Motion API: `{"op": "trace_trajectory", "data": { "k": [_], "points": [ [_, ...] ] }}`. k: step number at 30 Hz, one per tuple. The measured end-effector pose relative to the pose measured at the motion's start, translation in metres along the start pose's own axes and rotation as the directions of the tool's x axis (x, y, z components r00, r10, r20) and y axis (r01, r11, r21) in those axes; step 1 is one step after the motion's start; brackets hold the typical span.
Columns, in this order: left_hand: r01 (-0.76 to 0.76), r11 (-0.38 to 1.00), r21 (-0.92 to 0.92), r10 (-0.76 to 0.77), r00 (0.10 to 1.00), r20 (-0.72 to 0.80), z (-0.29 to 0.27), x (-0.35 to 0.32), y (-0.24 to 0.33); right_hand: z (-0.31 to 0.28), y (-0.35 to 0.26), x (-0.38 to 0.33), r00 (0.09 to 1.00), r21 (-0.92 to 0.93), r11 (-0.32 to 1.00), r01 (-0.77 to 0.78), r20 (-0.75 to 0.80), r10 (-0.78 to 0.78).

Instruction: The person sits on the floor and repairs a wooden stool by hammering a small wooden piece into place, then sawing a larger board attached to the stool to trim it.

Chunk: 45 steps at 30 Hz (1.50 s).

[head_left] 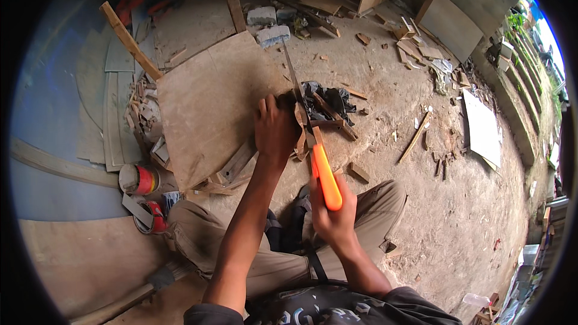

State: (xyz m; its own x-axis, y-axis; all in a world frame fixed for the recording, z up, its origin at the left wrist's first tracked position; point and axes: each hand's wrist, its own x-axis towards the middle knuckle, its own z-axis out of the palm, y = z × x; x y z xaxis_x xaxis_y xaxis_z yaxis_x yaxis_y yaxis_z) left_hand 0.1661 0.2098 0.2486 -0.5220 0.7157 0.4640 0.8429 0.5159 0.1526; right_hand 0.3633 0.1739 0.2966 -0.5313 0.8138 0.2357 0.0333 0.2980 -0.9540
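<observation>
My right hand (333, 213) is wrapped round the orange handle of a handsaw (328, 177). The saw's narrow blade points away from me, seen nearly edge-on, and runs past the right side of my left hand (274, 127). That hand is bent over a small brown piece of wood (300, 135) at the right edge of a large plywood board (211, 96), beside the blade. Its fingertips are partly hidden, as is the spot where blade and wood meet. Just beyond the blade lies crumpled black plastic (330, 101) with wood strips across it.
Two red-banded cans (144, 179) stand by my left knee, near a heap of wood offcuts (144, 111). Grey blocks (273, 35) lie beyond the board. A white panel (481, 127), a thin stick (415, 138) and scattered scraps lie on the floor to the right.
</observation>
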Motion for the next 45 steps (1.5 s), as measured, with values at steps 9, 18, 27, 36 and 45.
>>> {"op": "trace_trajectory", "data": {
  "k": [9,18,27,36,45],
  "points": [
    [0.061,0.998,0.026,-0.06,0.998,-0.019,-0.001,0.003,0.007,0.026,0.001,0.088,0.993,-0.013,0.996,0.092,-0.076,-0.093],
    [0.062,0.998,-0.006,-0.062,0.998,-0.028,0.001,0.001,-0.003,-0.008,-0.01,-0.016,0.999,-0.06,0.998,0.018,-0.026,-0.02],
    [0.109,0.983,-0.144,-0.102,0.993,0.057,-0.014,0.005,0.011,0.023,-0.006,0.094,0.986,-0.037,0.991,0.131,-0.096,-0.134],
    [0.082,0.989,0.123,-0.08,0.997,-0.021,0.012,0.003,-0.003,-0.028,0.0,-0.026,0.999,-0.046,0.998,0.036,-0.002,-0.036],
    [0.092,0.993,-0.077,-0.092,0.996,0.006,-0.006,0.005,0.006,0.023,0.016,0.067,0.991,-0.048,0.99,0.132,-0.03,-0.133]
  ]
}}
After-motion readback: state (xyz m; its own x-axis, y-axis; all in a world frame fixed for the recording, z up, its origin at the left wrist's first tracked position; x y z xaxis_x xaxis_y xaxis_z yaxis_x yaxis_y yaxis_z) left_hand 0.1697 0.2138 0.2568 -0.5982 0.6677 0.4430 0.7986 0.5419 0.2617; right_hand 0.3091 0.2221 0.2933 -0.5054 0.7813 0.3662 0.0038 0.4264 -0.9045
